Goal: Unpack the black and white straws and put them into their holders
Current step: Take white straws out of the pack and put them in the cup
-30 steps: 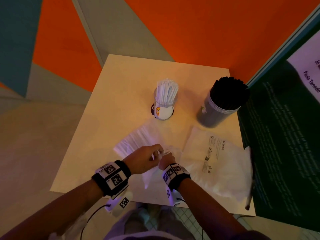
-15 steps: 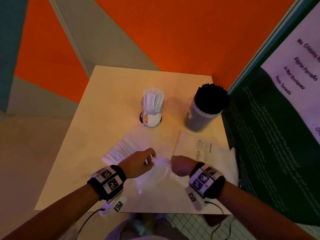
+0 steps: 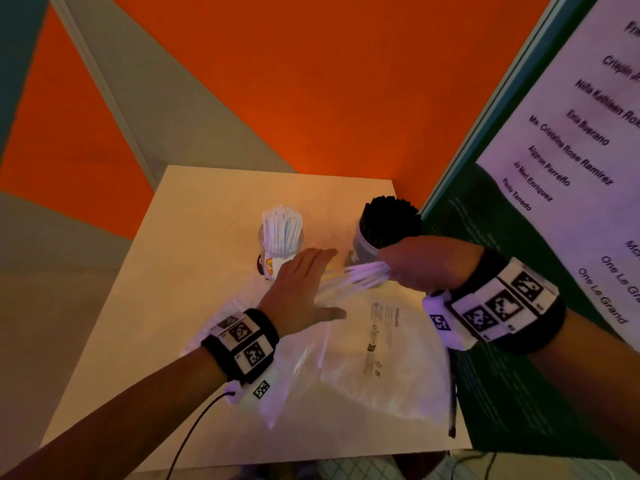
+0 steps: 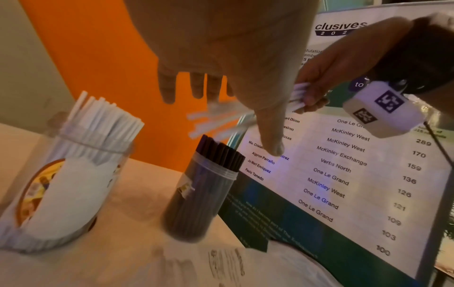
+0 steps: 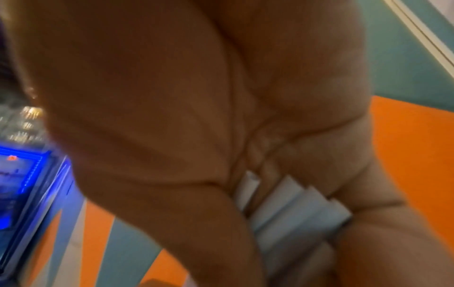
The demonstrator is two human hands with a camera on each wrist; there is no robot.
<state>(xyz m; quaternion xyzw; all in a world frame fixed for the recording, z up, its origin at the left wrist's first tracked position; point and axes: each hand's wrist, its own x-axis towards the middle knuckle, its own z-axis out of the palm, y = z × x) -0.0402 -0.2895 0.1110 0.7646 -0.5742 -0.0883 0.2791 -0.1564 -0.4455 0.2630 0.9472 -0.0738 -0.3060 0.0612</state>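
**Right hand lifts a bunch of white straws above the worktop**

The right hand [image 3: 415, 263] is closed around a small bunch of white straws [image 3: 360, 277]. The bunch is in the air, nearly level, and its free ends point toward the left hand; these ends are blurred. In the right wrist view the fingers [image 5: 368, 223] are curled round the straws [image 5: 294, 209], and their cut ends stick out of the fist.

The left hand [image 3: 301, 292] is open, with straight spread fingers, and holds nothing. It hovers above the plastic bags, just beside the free ends of the bunch; I cannot tell if it touches them.

On the worktop [image 3: 194, 258] two holders stand upright near the far edge. The clear jar [image 3: 277, 254] on the left is full of white straws. The grey jar [image 3: 367, 247] on the right is full of black straws [image 3: 391, 216], and the right hand partly covers it in the head view.

Two clear plastic bags lie flat on the near side of the worktop. The right bag [image 3: 391, 351] has small printed text on it. The left bag [image 3: 294, 368] is partly under the left wrist. A board [image 3: 571, 143] with printed names stands at the right edge.
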